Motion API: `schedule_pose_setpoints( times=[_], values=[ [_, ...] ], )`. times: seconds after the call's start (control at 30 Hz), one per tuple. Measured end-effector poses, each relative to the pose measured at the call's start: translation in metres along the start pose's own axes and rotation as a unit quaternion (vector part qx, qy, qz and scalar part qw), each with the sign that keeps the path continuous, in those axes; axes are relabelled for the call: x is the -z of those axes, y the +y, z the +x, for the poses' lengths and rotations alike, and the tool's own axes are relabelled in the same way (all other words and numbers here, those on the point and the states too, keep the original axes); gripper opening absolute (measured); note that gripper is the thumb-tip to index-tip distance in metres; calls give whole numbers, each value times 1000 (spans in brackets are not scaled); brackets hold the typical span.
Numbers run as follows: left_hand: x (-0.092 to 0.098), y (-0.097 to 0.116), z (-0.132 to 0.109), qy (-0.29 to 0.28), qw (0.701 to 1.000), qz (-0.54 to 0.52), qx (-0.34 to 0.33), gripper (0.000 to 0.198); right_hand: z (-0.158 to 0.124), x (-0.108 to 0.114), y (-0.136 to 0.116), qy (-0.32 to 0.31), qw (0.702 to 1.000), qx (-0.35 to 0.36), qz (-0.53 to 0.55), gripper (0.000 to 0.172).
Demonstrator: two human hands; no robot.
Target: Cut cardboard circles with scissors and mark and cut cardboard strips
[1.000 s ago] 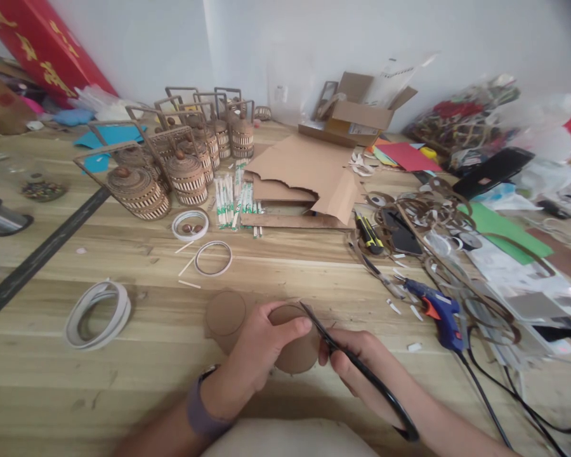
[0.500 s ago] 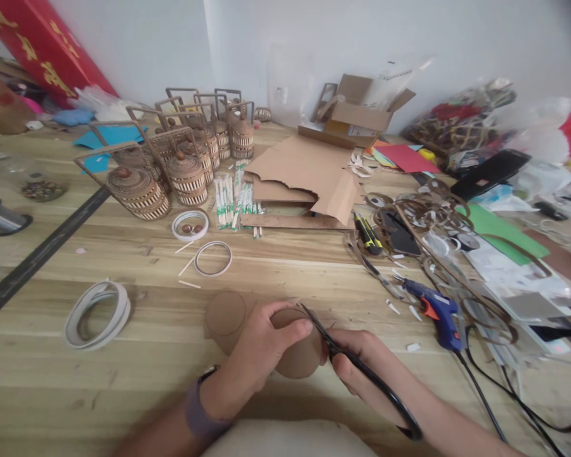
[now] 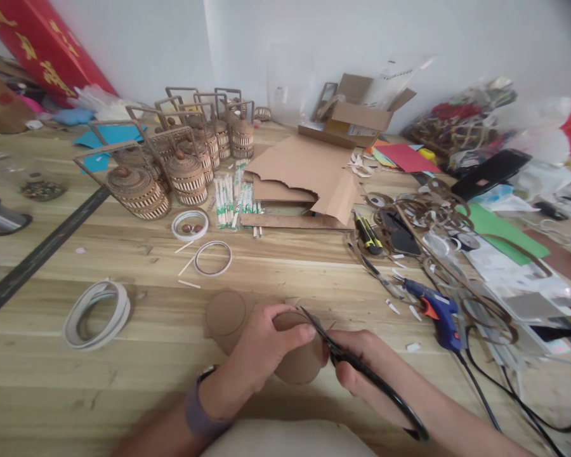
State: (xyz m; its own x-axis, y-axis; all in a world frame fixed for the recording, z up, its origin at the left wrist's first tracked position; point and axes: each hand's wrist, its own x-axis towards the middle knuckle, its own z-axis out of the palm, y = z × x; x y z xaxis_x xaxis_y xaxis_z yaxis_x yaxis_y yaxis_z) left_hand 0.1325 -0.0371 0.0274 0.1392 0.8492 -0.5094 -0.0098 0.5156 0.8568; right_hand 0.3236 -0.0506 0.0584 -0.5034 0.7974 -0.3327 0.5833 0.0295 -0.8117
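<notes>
Your R hand (image 3: 368, 362) grips black scissors (image 3: 361, 367), long axis diagonal, tips pointing fwd-left at the cardboard disc (image 3: 299, 367); your L hand (image 3: 259, 349) holds the disc, thumb on top.

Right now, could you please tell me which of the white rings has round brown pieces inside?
The white ring nearest the baskets; its brown pieces set it apart from the thin ring and the large ring at left.

Left grip (image 3: 261, 346) on a round cardboard piece (image 3: 299, 365), black scissors (image 3: 353, 361) in the right grip (image 3: 368, 351) at its edge.
</notes>
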Motion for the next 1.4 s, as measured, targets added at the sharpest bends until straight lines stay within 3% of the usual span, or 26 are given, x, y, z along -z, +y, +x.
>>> schedule_pose_setpoints(
  times=[0.37, 0.63, 0.8, 1.07, 1.4],
  values=[
    [1, 2, 0, 17, 1000, 12, 20, 37, -4, -2, 16, 3, 1000, 14, 21, 78],
    [-2, -3, 7, -44, 983, -176, 18, 46, 4, -8, 12, 83, 996, 29, 19, 75],
    [-3, -6, 6, 10, 991, -131, -7, 42, 6, -13, 10, 65, 996, 36, 42, 73],
    [-2, -5, 7, -8, 994, -105, -22, 39, 6, -6, 3, 35, 998, 32, 40, 72],
    [-1, -2, 4, -12, 996, -88, -9, 44, 3, -7, 6, 43, 999, 15, 12, 75]
  ],
)
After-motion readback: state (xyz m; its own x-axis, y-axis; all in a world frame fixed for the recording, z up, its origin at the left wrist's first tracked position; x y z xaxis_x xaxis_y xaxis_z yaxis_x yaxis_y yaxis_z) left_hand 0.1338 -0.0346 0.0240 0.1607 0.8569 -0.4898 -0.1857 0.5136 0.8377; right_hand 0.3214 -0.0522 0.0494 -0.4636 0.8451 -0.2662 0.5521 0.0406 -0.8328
